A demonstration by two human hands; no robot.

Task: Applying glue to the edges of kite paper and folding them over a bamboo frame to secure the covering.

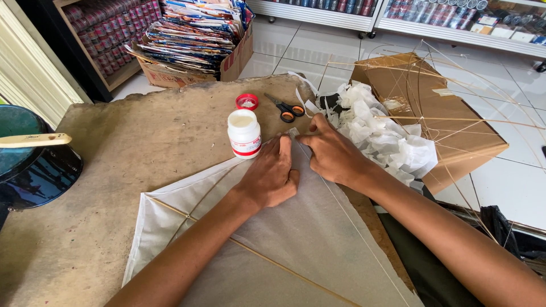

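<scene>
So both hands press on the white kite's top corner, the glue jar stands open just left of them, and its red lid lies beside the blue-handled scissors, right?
Not quite: the head view shows the scissors with orange handles, not blue. The rest stands: the left hand and right hand press on the kite at its top corner, with the open glue jar left of them and its red lid beside the scissors.
</scene>
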